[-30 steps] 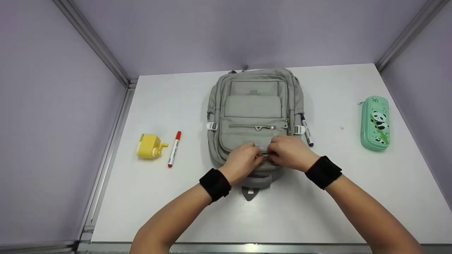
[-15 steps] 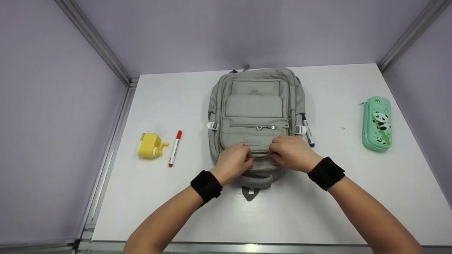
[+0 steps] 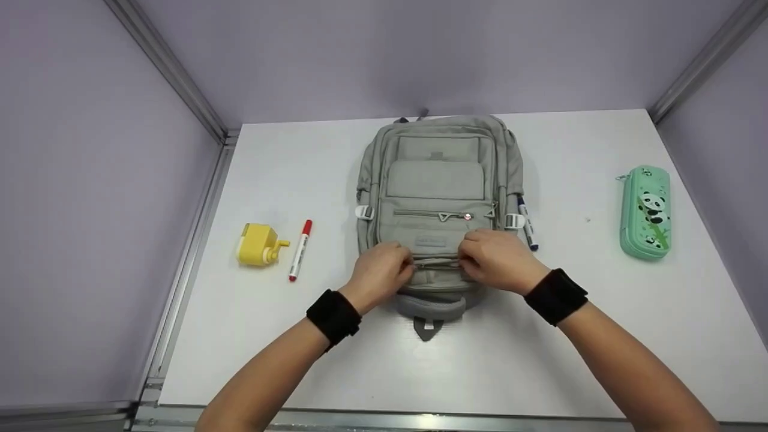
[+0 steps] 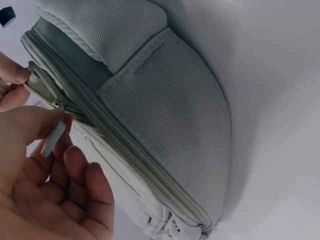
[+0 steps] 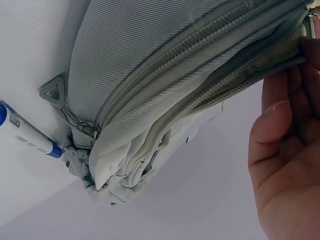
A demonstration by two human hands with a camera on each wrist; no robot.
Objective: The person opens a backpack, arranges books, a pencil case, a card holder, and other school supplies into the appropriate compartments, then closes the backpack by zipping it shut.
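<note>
A grey backpack [image 3: 436,180] lies front side up on the white table. My left hand [image 3: 378,273] pinches the zipper pull [image 4: 53,139] of the front pocket between thumb and finger, left of the pocket's middle. The unzipped slit [image 3: 437,263] stretches between the two hands. On its right, my right hand [image 3: 497,259] pinches the fabric edge [image 5: 240,90] along the parted zipper teeth. A second zipper with a triangular pull [image 3: 444,216] runs across the backpack above the hands.
A yellow pencil sharpener with a crank [image 3: 258,245] and a red marker [image 3: 300,251] lie to the left. A blue marker [image 3: 528,225] rests against the backpack's right side. Farther right is a green panda pencil case [image 3: 645,213]. Walls [image 3: 420,54] enclose the table.
My left hand has slid left along the pocket zipper with the pull, away from the right hand. The slit between them has widened. The right hand stays nearly in place on the fabric edge.
</note>
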